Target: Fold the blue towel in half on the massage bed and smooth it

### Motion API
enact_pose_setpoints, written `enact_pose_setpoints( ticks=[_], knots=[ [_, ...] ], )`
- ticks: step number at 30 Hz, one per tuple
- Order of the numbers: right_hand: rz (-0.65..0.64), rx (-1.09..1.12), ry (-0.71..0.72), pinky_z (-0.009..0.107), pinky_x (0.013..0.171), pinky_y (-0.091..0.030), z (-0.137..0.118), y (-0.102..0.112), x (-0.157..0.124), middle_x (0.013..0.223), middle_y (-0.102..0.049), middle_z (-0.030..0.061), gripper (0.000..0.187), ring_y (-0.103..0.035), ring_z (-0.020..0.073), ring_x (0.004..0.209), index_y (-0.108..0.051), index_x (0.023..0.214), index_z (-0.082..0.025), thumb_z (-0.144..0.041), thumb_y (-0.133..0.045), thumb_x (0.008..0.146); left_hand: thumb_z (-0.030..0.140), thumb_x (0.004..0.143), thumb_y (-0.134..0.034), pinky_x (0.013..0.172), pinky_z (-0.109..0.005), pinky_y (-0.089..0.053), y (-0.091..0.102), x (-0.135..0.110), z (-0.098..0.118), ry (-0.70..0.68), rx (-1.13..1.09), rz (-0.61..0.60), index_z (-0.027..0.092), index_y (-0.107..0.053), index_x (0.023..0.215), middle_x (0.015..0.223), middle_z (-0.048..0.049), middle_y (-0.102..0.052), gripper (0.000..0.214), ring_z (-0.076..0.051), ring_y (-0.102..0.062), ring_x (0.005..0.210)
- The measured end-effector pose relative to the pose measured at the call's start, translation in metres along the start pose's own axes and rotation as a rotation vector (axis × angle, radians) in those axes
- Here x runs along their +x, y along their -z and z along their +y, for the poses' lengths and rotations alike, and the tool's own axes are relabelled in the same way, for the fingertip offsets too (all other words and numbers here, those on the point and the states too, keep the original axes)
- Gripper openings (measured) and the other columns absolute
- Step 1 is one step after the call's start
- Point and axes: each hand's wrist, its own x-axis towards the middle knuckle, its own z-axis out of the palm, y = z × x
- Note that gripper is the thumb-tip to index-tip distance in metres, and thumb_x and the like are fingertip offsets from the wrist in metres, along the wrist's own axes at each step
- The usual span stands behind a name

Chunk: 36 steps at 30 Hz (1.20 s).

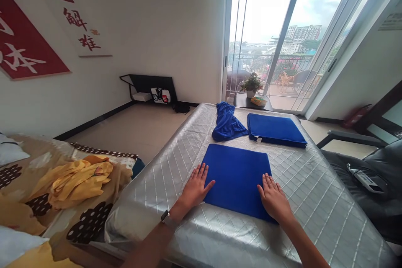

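A blue folded cloth lies flat in a near-square on the silver quilted mattress. On its left edge rests my left hand, fingers stretched out and thumb spread over the fabric. My right hand lies flat along the right edge, its fingers extended too. Behind the cloth, to the right, sits a neat stack of folded blue cloths with a small white tag at its front. A crumpled blue cloth lies left of that stack.
To the left is a bed with patterned bedding and a bunched yellow cloth. A black chair holding a white remote-like device stands at the right. Beyond the mattress, a potted plant stands by the glass door.
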Motion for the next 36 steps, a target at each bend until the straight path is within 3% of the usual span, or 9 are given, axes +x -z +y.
enact_pose_setpoints(
  ticks=[5,9,11,14,19,22,25,33,36],
  knots=[
    [0.039,-0.004,-0.03,0.043,0.125,-0.015,-0.002,0.018,0.033,0.165,-0.024,0.0141,0.068,-0.017,0.0247,0.154,-0.029,0.157,-0.003,-0.041,-0.017,0.102,0.067,0.101,-0.022,0.124,-0.049,-0.026,0.0,0.0,-0.001,-0.001,0.018,-0.007,0.015,-0.021,0.161,0.166,-0.0124,-0.021,0.079,-0.028,-0.019,0.154],
    [0.056,-0.026,-0.071,0.04,0.125,-0.014,-0.006,0.011,0.047,0.166,-0.022,0.0134,0.067,-0.018,0.0237,0.154,-0.027,0.157,-0.002,-0.038,-0.017,0.102,0.07,0.1,-0.017,0.123,-0.046,-0.028,0.008,0.004,0.0,0.065,0.046,-0.04,0.01,-0.027,0.159,0.164,-0.0149,-0.027,0.084,-0.028,-0.027,0.152],
    [0.059,-0.034,-0.075,0.04,0.125,-0.014,-0.006,0.005,0.048,0.166,-0.023,0.013,0.066,-0.019,0.0234,0.153,-0.027,0.157,-0.002,-0.038,-0.017,0.102,0.071,0.099,-0.014,0.123,-0.046,-0.028,0.014,0.012,0.011,0.123,0.068,-0.03,0.005,-0.03,0.157,0.163,-0.0182,-0.03,0.089,-0.029,-0.028,0.151],
    [0.077,-0.035,-0.071,0.04,0.125,-0.014,-0.005,-0.001,0.047,0.166,-0.023,0.0133,0.066,-0.019,0.0234,0.153,-0.028,0.157,-0.002,-0.038,-0.017,0.103,0.067,0.1,-0.01,0.123,-0.044,-0.026,0.019,0.034,0.052,0.048,0.058,-0.017,0.003,-0.032,0.156,0.162,-0.0183,-0.03,0.088,-0.029,-0.027,0.151],
    [0.079,-0.028,-0.042,0.041,0.124,-0.015,0.0,-0.002,0.047,0.165,-0.024,0.0152,0.063,-0.02,0.0233,0.153,-0.029,0.157,-0.002,-0.031,-0.02,0.101,0.057,0.104,-0.009,0.125,-0.037,-0.021,0.0,0.081,0.149,-0.348,-0.061,-0.076,0.006,-0.033,0.156,0.163,-0.0148,-0.031,0.077,-0.021,-0.025,0.152],
    [0.082,-0.016,-0.035,0.04,0.124,-0.015,0.0,-0.001,0.046,0.165,-0.024,0.0137,0.062,-0.019,0.0215,0.153,-0.03,0.157,-0.005,-0.029,-0.022,0.1,0.055,0.105,-0.009,0.126,-0.037,-0.018,-0.015,0.096,0.177,-0.425,-0.09,-0.064,0.006,-0.031,0.156,0.163,-0.0134,-0.03,0.075,-0.02,-0.021,0.153],
    [0.069,-0.006,-0.048,0.039,0.124,-0.014,-0.002,0.001,0.046,0.165,-0.024,0.0146,0.063,-0.018,0.022,0.153,-0.029,0.157,-0.004,-0.031,-0.022,0.101,0.059,0.104,-0.01,0.126,-0.039,-0.017,-0.021,0.097,0.166,-0.388,-0.088,-0.056,0.007,-0.031,0.157,0.164,-0.0122,-0.029,0.076,-0.021,-0.02,0.154],
    [0.073,0.02,-0.08,0.038,0.125,-0.011,-0.006,0.003,0.045,0.166,-0.023,0.0118,0.064,-0.018,0.0217,0.154,-0.027,0.158,-0.003,-0.035,-0.017,0.102,0.066,0.101,-0.009,0.126,-0.045,-0.019,0.001,0.08,0.048,-0.024,0.015,-0.061,0.01,-0.029,0.158,0.165,-0.0114,-0.026,0.083,-0.026,-0.018,0.154],
    [0.073,0.029,-0.08,0.039,0.125,-0.012,-0.005,0.001,0.045,0.166,-0.023,0.0125,0.065,-0.018,0.0218,0.154,-0.027,0.158,-0.003,-0.035,-0.018,0.102,0.066,0.1,-0.009,0.126,-0.045,-0.019,0.006,0.074,0.023,0.076,0.059,-0.044,0.007,-0.028,0.158,0.165,-0.0133,-0.026,0.085,-0.027,-0.018,0.154]
  ],
)
